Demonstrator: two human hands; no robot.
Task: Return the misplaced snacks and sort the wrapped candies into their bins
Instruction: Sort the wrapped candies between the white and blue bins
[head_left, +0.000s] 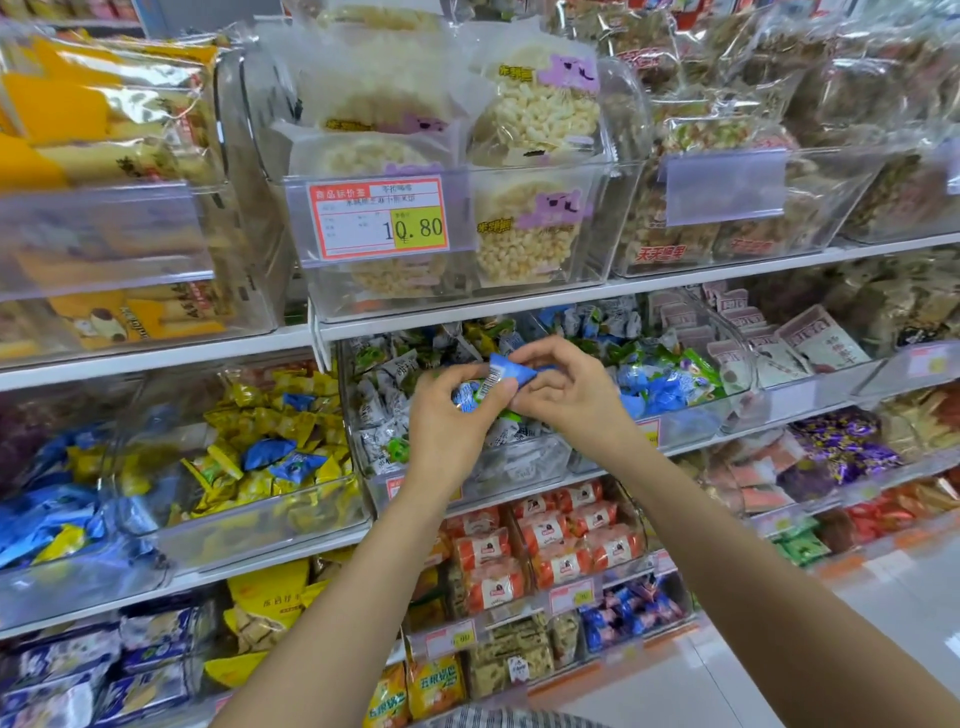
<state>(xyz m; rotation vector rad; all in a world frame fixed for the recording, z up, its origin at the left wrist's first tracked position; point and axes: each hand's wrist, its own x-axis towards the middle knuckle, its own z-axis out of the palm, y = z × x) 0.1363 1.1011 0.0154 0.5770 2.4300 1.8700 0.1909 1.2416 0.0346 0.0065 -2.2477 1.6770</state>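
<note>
Left hand (457, 410): fingers curled around several small wrapped candies, thumb pressing on a blue candy (506, 370).
Right hand (563, 389): thumb and fingertips pinching the other end of the same blue candy; the two hands touch.
Blue candy: held between both hands, in front of the middle bin (519, 462).
Middle bin: clear, just behind and below the hands; holds grey-white and green wrapped candies.
Left-hand side: clear bin of yellow candies (291, 431) with a few blue ones mixed in.
Right-hand side: bin with blue and green candies (670, 379).
Above the hands: rice cakes (535, 109) and a price tag (378, 217) reading 10.80.
</note>
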